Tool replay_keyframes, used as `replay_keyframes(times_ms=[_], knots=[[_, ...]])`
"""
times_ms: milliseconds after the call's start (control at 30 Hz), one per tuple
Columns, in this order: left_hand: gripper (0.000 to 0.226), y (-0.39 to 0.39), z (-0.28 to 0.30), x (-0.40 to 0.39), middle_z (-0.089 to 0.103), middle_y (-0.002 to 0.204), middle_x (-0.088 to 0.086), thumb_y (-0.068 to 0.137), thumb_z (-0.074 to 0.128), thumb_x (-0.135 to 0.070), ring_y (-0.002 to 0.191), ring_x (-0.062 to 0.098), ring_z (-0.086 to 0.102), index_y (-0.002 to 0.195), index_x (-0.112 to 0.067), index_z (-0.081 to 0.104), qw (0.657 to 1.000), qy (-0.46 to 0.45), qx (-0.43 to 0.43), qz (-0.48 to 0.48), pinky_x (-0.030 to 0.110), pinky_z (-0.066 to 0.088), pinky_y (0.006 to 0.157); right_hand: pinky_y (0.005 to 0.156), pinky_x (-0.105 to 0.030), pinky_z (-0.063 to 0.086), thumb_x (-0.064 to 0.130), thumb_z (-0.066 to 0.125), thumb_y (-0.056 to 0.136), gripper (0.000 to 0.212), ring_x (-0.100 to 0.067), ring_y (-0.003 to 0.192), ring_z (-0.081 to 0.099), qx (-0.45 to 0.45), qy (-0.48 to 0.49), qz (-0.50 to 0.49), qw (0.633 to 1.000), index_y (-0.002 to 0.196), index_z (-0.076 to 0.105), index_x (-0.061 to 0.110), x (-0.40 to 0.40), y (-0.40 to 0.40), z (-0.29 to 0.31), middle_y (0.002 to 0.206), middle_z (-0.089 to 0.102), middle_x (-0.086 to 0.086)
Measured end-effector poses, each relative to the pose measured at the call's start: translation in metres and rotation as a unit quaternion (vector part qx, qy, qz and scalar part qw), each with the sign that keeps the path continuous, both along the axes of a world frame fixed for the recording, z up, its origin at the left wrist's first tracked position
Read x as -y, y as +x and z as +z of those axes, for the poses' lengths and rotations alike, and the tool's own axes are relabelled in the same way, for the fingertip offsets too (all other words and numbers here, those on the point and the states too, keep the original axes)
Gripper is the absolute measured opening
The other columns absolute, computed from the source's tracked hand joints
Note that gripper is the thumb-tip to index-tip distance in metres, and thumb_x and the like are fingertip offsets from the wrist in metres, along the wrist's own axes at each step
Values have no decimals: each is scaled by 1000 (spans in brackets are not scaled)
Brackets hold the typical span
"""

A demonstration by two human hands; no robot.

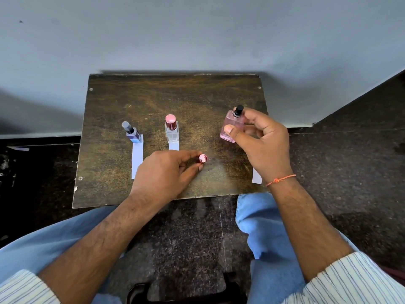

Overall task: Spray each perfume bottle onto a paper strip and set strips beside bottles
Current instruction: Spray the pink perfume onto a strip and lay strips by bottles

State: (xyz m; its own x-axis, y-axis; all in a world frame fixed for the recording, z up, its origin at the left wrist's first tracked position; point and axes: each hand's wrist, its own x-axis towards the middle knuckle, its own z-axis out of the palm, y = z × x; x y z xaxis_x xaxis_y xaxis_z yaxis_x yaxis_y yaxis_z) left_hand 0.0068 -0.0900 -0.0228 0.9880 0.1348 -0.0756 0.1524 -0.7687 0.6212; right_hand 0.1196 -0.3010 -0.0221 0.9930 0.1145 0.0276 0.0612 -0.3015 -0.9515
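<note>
Square pink glass bottle (230, 128), black sprayer bare, gripped in right hand (265, 141) above scuffed brown wooden table (197, 95). Round glossy pink cap (203, 158) pinched by left hand (166, 172) on tabletop. White paper strips (137, 156) before two capped bottles (172, 130). Grey wall, dark speckled floor.

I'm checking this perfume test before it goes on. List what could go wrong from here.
1. The right hand holds the uncapped pink perfume bottle above the table; a slip could drop it.
2. The left hand pinches the small pink cap, which might roll off if let go carelessly.
3. The right wrist covers most of the right paper strip at the table's edge; the arm could brush it off.
</note>
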Motion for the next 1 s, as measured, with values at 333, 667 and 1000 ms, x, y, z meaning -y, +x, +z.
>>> replay_keyframes(times_ms=[333, 667, 1000], knots=[[33, -3, 2, -10, 52, 55, -19, 94, 73, -52, 57, 0, 54, 126, -46, 75, 999, 36, -3, -7, 24, 44, 55, 95, -32, 63, 21, 92, 83, 43, -4, 96, 78, -11, -24, 48, 998, 124, 81, 26, -6, -1, -5, 112, 82, 11], [37, -4, 8, -12, 63, 66, -16, 94, 69, -55, 68, 4, 64, 130, -47, 71, 998, 53, -42, -10, 30, 59, 63, 111, -48, 57, 21, 89, 88, 41, -16, 114, 76, -63, -62, 152, 984, 126, 77, 30, 4, 2, -3, 120, 81, 9], [57, -5, 16, -10, 62, 64, -16, 87, 66, -65, 65, -2, 61, 142, -48, 62, 998, 59, -24, -19, 25, 52, 57, 113, -35, 54, 13, 91, 83, 61, -6, 116, 71, -58, -99, 186, 976, 137, 71, 35, 7, 0, 9, 133, 73, 16]])
